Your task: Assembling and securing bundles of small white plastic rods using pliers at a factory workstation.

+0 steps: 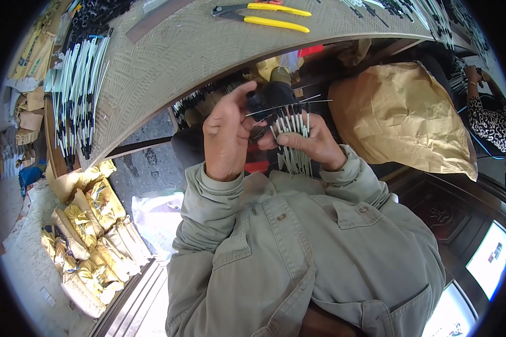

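Observation:
My right hand (315, 143) is closed around a fanned bundle of thin pale rods with black ends (293, 126), thumb pressed across the front. A few thin rods lie crosswise over the black ends, sticking out to either side. Just left of the bundle is my left hand (225, 135), palm side showing and fingers curled, with the index finger raised. A short black cylindrical piece (254, 102) shows beside its fingertips; what those fingers grip is partly hidden.
A table (168, 73) spans ahead, bearing yellow-handled pliers (275, 18) and bundles of similar rods (81, 92). A large brown paper sack (399, 115) stands at right, near another person's patterned sleeve (489, 121). Wrapped yellow-brown packages (98, 241) sit lower left.

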`<action>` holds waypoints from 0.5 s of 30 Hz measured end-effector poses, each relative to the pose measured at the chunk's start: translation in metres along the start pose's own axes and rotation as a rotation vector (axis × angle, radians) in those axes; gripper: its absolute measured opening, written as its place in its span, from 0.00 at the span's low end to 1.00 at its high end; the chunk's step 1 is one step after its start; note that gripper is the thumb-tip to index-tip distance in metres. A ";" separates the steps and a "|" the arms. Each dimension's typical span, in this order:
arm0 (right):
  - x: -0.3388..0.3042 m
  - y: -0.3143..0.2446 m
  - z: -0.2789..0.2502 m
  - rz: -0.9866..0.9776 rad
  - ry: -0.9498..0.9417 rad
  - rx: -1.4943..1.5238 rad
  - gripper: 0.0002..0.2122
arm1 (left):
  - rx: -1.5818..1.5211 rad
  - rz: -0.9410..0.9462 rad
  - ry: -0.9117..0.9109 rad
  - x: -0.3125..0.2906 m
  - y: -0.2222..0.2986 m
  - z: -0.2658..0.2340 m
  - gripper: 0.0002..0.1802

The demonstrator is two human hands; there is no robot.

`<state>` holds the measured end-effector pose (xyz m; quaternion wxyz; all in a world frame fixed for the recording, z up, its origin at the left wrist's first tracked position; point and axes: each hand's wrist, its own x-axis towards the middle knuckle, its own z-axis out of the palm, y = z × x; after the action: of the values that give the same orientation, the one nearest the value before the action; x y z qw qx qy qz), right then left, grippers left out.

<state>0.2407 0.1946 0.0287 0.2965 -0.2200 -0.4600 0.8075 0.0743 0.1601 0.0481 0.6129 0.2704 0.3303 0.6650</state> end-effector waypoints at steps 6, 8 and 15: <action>-0.002 -0.004 -0.004 -0.046 0.007 -0.093 0.15 | 0.212 0.171 0.148 -0.008 -0.004 0.023 0.26; -0.002 -0.004 -0.002 -0.059 0.028 -0.064 0.15 | 0.264 0.170 0.141 -0.008 -0.008 0.019 0.27; -0.003 -0.002 -0.003 -0.048 0.045 0.031 0.14 | 0.495 0.238 0.105 -0.010 -0.013 0.013 0.24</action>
<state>0.2449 0.1953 0.0295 0.3293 -0.2224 -0.4458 0.8021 0.0934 0.1520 0.0471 0.4279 0.4137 0.4801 0.6444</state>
